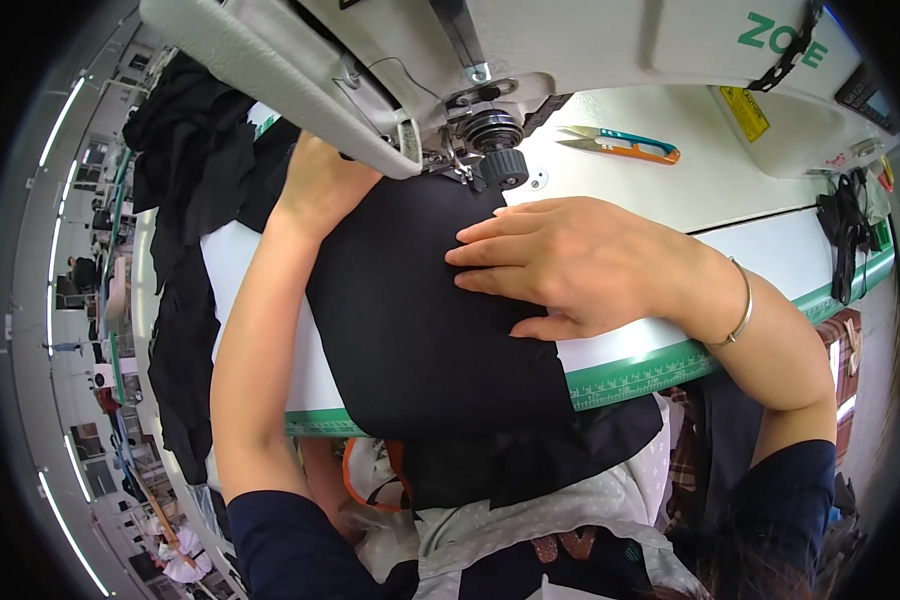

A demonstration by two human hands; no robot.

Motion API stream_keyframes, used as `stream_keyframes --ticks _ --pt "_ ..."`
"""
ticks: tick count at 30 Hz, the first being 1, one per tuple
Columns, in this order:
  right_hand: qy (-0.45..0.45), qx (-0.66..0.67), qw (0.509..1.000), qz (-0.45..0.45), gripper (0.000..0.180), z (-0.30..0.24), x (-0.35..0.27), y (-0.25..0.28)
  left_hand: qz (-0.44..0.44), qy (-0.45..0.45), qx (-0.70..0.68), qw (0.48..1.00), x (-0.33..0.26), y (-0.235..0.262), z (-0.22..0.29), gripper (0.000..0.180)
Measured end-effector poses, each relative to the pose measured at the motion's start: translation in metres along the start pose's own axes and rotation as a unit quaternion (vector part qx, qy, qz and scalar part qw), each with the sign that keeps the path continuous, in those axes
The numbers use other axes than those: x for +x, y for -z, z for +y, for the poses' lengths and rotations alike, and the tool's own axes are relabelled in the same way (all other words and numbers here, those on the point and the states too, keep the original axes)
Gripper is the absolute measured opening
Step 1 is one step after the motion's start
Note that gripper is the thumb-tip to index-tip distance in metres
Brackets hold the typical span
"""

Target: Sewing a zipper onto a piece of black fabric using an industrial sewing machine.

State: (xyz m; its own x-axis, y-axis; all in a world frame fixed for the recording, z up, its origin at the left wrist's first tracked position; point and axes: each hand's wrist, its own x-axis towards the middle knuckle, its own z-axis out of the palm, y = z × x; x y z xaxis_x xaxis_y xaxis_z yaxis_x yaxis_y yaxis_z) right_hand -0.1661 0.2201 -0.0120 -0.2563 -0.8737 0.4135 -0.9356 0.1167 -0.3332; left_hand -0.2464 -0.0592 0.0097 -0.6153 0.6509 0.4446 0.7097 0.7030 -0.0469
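Observation:
A piece of black fabric (410, 320) lies on the white sewing table (760, 250) and hangs over its front edge toward my lap. My right hand (560, 260) rests flat on the fabric with fingers stretched toward the left, just below the presser foot and needle area (460, 165) of a white sewing machine (590, 40). My left hand (320, 185) reaches behind the machine's arm and presses on the far end of the fabric; its fingers are hidden by the machine. A thin bracelet circles my right wrist.
Orange and teal thread snips (625, 145) lie on the table right of the needle. A heap of black fabric (185, 230) hangs at the left of the table. A green ruler strip (650, 375) edges the table front. Workroom stations stretch away at far left.

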Motion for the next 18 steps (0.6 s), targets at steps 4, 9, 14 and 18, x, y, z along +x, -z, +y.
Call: stream_keyframes --ticks 4,9,14,18 --pt "0.004 0.001 1.000 0.002 0.049 -0.001 0.001 0.000 0.012 -0.146 0.204 0.968 -0.027 0.019 0.010 0.021" --pt "0.010 -0.019 1.000 -0.013 0.054 -0.001 0.002 0.000 -0.053 -0.143 0.139 0.979 -0.042 0.050 0.067 0.025" --pt "0.005 -0.051 0.998 0.022 0.034 0.007 0.000 0.016 -0.069 -0.032 0.053 0.996 -0.034 0.047 0.128 0.011" --pt "-0.016 -0.084 0.995 0.046 0.027 0.020 -0.005 0.024 -0.050 0.008 -0.006 0.999 -0.030 0.036 0.158 0.013"
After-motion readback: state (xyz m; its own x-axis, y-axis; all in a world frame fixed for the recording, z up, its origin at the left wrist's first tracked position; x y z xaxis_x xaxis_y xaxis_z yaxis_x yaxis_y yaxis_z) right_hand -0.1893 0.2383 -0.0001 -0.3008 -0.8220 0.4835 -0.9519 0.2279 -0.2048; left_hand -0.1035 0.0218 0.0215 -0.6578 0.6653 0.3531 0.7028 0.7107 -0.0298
